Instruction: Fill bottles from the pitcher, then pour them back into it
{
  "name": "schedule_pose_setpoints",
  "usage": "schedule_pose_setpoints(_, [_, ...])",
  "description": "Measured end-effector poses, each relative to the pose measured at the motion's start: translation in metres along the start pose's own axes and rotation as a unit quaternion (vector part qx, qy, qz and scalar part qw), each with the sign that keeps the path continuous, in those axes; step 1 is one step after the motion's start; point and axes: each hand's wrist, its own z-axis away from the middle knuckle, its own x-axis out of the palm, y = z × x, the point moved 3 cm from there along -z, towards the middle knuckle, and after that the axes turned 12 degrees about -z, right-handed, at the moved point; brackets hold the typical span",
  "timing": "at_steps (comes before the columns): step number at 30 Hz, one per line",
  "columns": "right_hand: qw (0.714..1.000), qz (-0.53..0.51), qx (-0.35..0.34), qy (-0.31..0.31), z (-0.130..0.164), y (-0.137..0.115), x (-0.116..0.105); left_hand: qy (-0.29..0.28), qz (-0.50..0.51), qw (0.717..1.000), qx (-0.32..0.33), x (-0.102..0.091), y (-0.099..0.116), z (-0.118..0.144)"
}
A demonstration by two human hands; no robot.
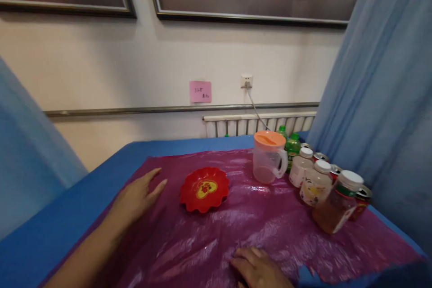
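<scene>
A red scalloped plate [216, 183] with a yellow heart-shaped print lies on a purple plastic sheet [199, 243]. To its left is my left hand [138, 193], thumb and fingers apart, holding nothing and not touching the plate. My right hand [258, 267] rests low on the sheet near the front edge, fingers stretched out over the plastic. Behind it and to the right stands a clear plastic pitcher [265, 162] with an orange lid and a handle on its right side.
At the right stand several items: white-capped jars [315, 186], a larger jar of brownish liquid [334, 209], green bottles [293, 146] and drink cans [362, 200]. Blue curtains [381, 76] hang at both sides. A radiator [232, 125] and a plugged-in cord [255, 108] are behind the blue-covered table [141, 148].
</scene>
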Motion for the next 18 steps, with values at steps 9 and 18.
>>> schedule_pose_setpoints(9, [0.995,-0.003,-0.089,0.032,0.009,-0.031,-0.008,-0.104,-0.157,0.977,-0.101,0.079,-0.116,0.098])
schedule_pose_setpoints(18, [0.992,-0.055,-0.110,0.006,0.011,-0.056,-0.027,-0.068,-0.136,0.980,-0.125,0.071,-0.144,0.113])
